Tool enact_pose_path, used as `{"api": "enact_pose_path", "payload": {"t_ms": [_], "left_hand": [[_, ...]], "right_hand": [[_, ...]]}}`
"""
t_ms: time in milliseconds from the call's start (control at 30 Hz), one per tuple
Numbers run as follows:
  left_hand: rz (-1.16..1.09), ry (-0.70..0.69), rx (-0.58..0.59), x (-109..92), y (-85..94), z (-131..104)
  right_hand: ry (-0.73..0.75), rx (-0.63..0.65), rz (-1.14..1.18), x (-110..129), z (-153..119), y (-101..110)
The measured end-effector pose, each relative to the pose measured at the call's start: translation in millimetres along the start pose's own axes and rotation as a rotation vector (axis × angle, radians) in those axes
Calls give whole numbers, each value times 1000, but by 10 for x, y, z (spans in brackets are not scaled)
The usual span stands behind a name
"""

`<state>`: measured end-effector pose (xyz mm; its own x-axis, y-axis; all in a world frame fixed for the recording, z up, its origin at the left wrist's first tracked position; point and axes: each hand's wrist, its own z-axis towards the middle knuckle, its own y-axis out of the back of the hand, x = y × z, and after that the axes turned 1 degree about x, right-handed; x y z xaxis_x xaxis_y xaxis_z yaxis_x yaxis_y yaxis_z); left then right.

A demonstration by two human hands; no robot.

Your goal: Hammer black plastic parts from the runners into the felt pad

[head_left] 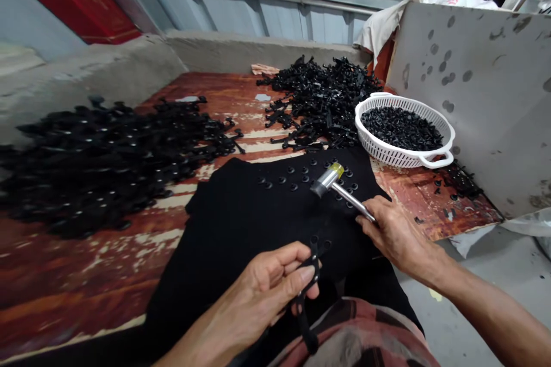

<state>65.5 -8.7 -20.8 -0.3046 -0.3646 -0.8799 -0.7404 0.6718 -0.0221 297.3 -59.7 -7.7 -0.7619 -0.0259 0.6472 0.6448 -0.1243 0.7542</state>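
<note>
A flat black plastic strap piece with round holes [310, 275] is pinched between thumb and fingers of the left hand [267, 287], low in the middle of the view, just above a black cloth [241, 223] spread over the worn red-brown wooden table [86, 275]. A small hammer with a silver metal head and yellow end [328, 179] is grasped by its thin metal handle in the right hand [394, 232], the head resting on the cloth among small black round studs [297, 175]. A large heap of black strap pieces [99, 155] is seen at the left, a second black heap [322, 97] at the far side, and a white slotted plastic basket of small black parts [404, 129] just beside it. A stained grey board [486, 97] is stood behind the basket. No writing can be read.
</note>
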Motion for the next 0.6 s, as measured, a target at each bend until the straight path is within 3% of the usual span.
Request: {"api": "enact_pose_path", "payload": {"t_ms": [133, 300, 467, 600], "left_hand": [[8, -30, -13, 154, 125, -45], [13, -54, -51, 211, 218, -48], [41, -27, -14, 32, 196, -55], [130, -27, 32, -224, 205, -37]], "right_hand": [[9, 43, -133, 24, 20, -46], [37, 98, -202, 245, 147, -98], [74, 132, -221, 358, 334, -213], [31, 56, -152, 328, 312, -189]]}}
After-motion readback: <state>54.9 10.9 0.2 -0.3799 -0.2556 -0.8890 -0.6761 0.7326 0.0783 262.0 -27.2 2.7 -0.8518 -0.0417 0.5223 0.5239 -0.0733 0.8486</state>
